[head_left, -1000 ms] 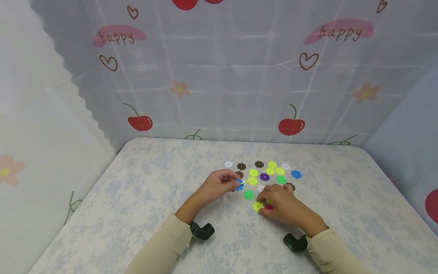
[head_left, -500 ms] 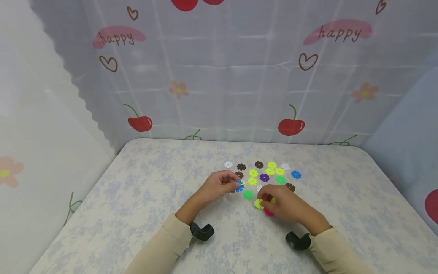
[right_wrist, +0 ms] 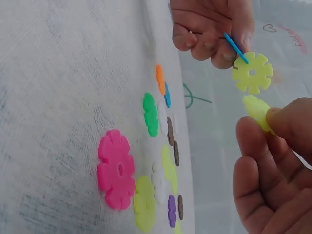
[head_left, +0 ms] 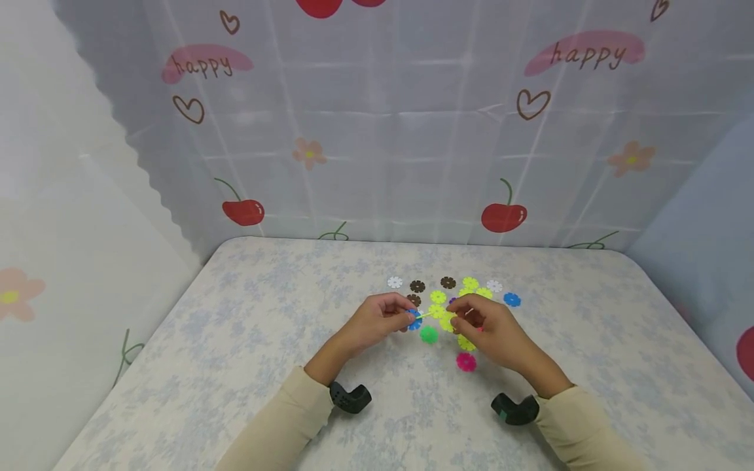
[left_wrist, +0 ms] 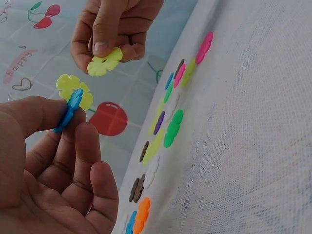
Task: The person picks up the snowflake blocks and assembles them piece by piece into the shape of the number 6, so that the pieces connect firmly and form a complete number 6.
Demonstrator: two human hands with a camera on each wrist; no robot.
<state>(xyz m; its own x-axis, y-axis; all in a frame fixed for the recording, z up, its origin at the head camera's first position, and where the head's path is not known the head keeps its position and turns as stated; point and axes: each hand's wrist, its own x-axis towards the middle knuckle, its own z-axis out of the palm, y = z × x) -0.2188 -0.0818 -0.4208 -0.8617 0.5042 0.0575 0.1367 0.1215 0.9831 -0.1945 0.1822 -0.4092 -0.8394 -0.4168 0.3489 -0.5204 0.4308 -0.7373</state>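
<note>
My left hand (head_left: 377, 320) pinches a blue flower-shaped disc (left_wrist: 69, 111) between thumb and forefinger. A yellow disc (right_wrist: 262, 80) is slotted crosswise into that blue one, its notched edge facing my right hand. Across from it, my right hand (head_left: 495, 332) pinches a second yellow disc (right_wrist: 254, 108) by its edge, thumb against fingers. In the wrist views a narrow gap shows between the two yellow discs. Both hands are raised over the tabletop, above the scattered discs.
Several loose discs lie on the patterned table (head_left: 294, 275), among them a pink disc (head_left: 466, 362), a green disc (head_left: 429, 334), a blue disc (head_left: 512, 299), a brown disc (head_left: 448, 282) and an orange disc (left_wrist: 142, 216). A printed curtain (head_left: 377, 131) hangs behind the table.
My right hand has picked up a yellow disc near the pink one and brought it up and leftward to the joined pair. The pink disc is now uncovered. My left hand has barely moved.
</note>
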